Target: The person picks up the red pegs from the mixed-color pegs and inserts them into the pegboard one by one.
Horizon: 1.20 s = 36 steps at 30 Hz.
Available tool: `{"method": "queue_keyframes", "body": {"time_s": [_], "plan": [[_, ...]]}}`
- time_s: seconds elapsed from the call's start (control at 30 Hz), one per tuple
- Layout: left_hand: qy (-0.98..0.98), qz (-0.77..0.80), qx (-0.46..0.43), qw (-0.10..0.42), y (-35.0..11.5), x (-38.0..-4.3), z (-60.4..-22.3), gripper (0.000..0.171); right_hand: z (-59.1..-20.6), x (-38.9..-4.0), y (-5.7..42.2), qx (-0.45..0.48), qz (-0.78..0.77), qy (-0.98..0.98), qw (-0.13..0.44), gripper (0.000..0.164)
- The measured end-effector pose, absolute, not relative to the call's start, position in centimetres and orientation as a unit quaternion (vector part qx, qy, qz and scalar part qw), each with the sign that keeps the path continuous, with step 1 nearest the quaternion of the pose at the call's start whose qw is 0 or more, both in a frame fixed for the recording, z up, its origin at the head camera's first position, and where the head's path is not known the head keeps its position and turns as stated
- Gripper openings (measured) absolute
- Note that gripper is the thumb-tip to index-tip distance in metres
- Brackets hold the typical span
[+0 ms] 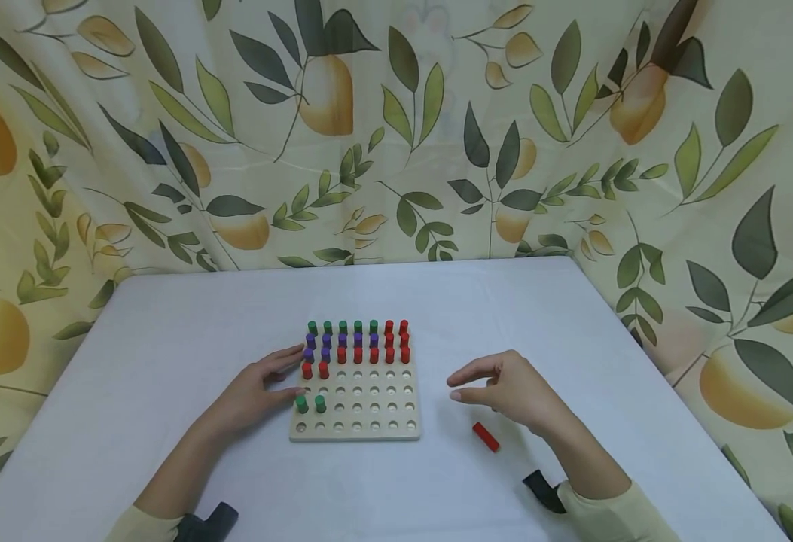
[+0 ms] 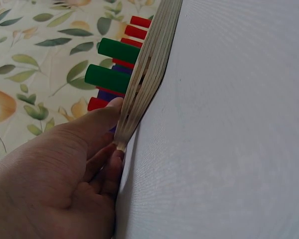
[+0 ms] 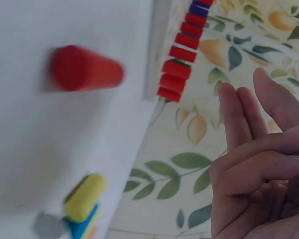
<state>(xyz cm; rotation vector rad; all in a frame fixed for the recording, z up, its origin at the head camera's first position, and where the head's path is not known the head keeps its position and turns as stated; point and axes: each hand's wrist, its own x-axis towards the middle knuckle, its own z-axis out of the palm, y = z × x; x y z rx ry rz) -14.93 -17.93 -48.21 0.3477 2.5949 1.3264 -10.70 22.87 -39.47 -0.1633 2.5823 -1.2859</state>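
Observation:
A wooden pegboard (image 1: 362,433) lies on the white table, with green, purple and red pegs upright in its far rows. Two green pegs (image 1: 311,404) stand apart near its left side. My left hand (image 1: 254,391) holds the board's left edge; in the left wrist view the thumb is on top near the pegs, the other fingers at the side. Right of the board, my right hand (image 1: 504,384) hovers with thumb and forefinger apart and nothing between them. Below it a loose red peg (image 1: 486,436) lies on the cloth, seen blurred in the right wrist view too.
The white table (image 1: 186,324) reaches to a leaf-and-fruit patterned curtain (image 1: 396,150) behind. In the right wrist view, a yellow piece (image 3: 84,197), a blue piece (image 3: 81,226) and a blurred grey piece (image 3: 48,224) lie on the cloth. Black straps (image 1: 544,491) circle the wrists.

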Motion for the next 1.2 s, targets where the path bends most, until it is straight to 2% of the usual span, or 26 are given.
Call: {"method": "queue_keyframes", "body": {"time_s": [0.3,0.4,0.83,1.2], "plan": [[0.881,0.447,0.114,0.107,-17.9,-14.9,-48.0,0.071,-41.3,-8.8,26.3,-0.035,-0.465,0.876,0.121,0.018],[0.88,0.448,0.115,0.107,-17.9,-14.9,-48.0,0.071,-41.9,-8.6,26.8,-0.034,-0.469,0.872,0.136,0.02],[0.875,0.458,0.115,0.109,-18.1,-14.9,-48.2,0.07,-43.6,-8.9,26.9,-0.046,-0.433,0.884,0.169,0.028],[0.871,0.46,0.139,0.105,-18.0,-14.8,-48.0,0.07,-43.8,-8.6,26.6,-0.044,-0.431,0.886,0.166,0.024]]}}
